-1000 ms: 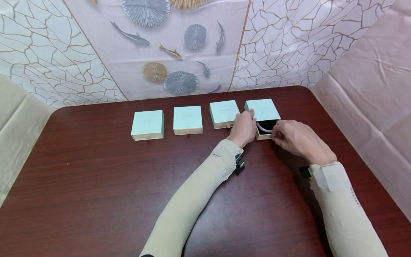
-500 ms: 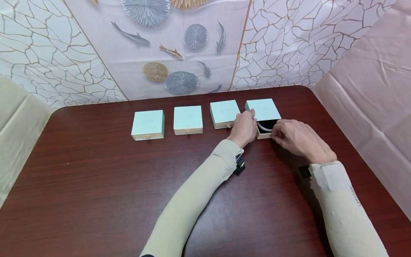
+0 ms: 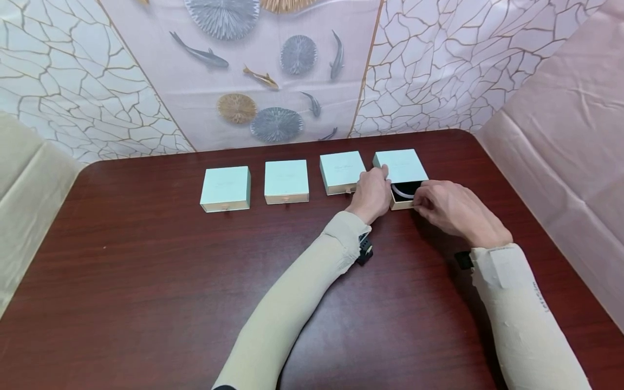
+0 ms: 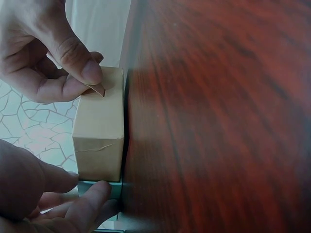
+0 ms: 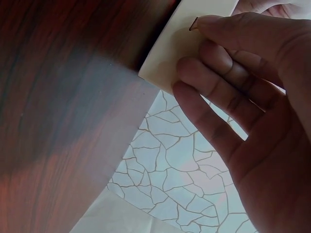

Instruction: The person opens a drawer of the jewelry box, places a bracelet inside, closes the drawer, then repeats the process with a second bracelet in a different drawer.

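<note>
At the right end of a row of boxes, a pale mint jewelry box (image 3: 401, 164) has its cream drawer (image 3: 402, 205) pulled partly out. Inside, on black lining, lies a pale, ring-shaped piece like a bangle (image 3: 402, 194), partly hidden under the sleeve. My left hand (image 3: 371, 194) grips the mint sleeve at its left side, near the front edge. With thumb and forefinger, my right hand (image 3: 450, 210) pinches the small ribbon pull tab (image 4: 99, 90) on the drawer's front. Its other fingers hang loosely curled in the right wrist view.
Three similar mint boxes, closed, stand to the left: a near one (image 3: 343, 169), a middle one (image 3: 286, 179) and a far-left one (image 3: 226, 185). They sit towards the back of the dark wooden table (image 3: 170, 303). Patterned cloth (image 3: 297, 97) rises behind the table.
Both hands keep almost the same place on the box. Very slightly less of the drawer shows beyond the sleeve now.
</note>
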A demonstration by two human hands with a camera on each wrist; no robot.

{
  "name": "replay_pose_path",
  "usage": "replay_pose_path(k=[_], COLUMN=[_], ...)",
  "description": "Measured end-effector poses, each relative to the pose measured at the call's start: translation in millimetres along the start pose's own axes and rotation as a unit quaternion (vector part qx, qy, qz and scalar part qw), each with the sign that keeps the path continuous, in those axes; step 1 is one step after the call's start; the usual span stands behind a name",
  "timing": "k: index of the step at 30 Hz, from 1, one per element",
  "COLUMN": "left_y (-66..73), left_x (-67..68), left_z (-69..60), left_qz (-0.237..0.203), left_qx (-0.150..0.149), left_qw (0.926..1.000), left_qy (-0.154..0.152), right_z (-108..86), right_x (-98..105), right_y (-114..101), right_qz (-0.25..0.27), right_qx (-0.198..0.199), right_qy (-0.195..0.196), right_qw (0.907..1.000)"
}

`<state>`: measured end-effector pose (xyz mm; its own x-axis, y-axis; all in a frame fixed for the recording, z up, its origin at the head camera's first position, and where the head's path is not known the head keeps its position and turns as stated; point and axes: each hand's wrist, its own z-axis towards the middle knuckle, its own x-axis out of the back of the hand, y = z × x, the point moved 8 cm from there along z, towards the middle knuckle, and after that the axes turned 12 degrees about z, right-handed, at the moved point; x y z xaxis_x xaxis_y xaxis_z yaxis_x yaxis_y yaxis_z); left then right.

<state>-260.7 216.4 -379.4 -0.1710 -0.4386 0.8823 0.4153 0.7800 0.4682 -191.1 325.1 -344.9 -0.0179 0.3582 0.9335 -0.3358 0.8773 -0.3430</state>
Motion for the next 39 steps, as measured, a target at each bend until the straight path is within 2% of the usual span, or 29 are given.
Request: replay_pose_path(k=[12, 19, 35, 39], left_y=[0.6, 0.9, 0.3, 0.2], left_x=[-0.4, 0.2, -1.4, -0.8], left_z=[0.0, 0.6, -2.2, -1.9], left_qz=[-0.003, 0.012, -0.023, -0.019], left_qx=[0.005, 0.001, 0.005, 0.005], left_qw=[1.0000, 0.9999, 0.9996, 0.9997], left_qy=[-0.006, -0.001, -0.013, -0.010], right_z=[0.5, 1.6, 3.4, 4.5], right_x=[0.3, -0.3, -0.9, -0.6], right_y=[3.2, 4.0, 4.5, 4.9], right_qz=[0.011, 0.010, 0.011, 0.012], right_qx=[-0.001, 0.002, 0.000, -0.001], right_qy=[0.003, 0.003, 0.002, 0.003], right_qw=[0.9999, 0.9999, 0.9999, 0.9999])
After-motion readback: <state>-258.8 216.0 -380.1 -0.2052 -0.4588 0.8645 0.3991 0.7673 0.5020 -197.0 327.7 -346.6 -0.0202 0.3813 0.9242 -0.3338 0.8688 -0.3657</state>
